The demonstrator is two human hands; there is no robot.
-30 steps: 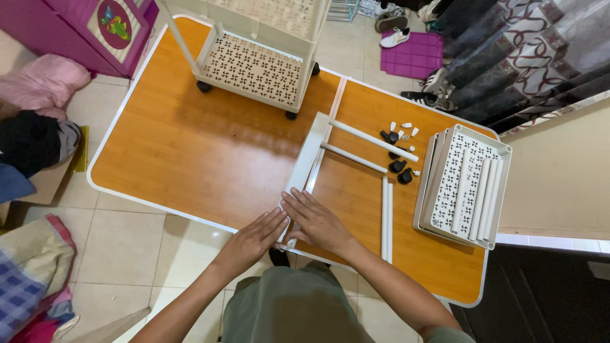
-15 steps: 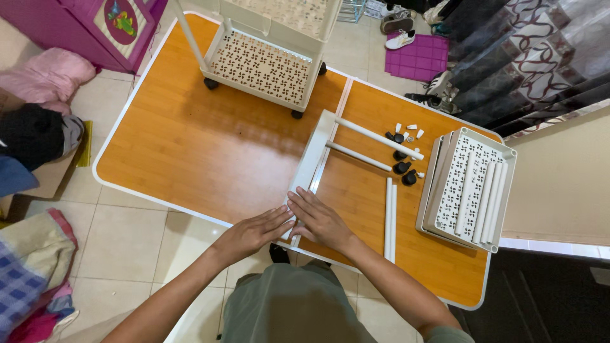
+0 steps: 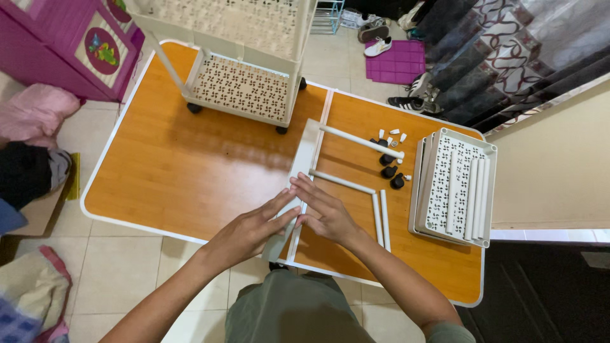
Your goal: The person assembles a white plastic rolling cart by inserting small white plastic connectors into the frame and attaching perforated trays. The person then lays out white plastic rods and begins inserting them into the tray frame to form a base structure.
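**Both hands flat on the white panel at the table's near edge**

The left hand [image 3: 254, 230] lies palm down with its fingers straight and close together, its grip open, fingertips resting on the long white panel [image 3: 298, 184] that runs along the seam of the orange table [image 3: 171, 171]. The right hand [image 3: 325, 213] sits just beside it, fingers spread and slightly bent, its grip also open, pressing on the same panel; neither hand pinches or encloses anything. The fingertips of the two hands nearly meet over the panel's near half.

White tubes [image 3: 346, 183] lie to the right of the panel, with small black casters [image 3: 389, 171] beyond them. A stack of perforated white trays [image 3: 454, 184] rests near the table's right edge. A partly built white cart [image 3: 244, 82] stands at the far side.
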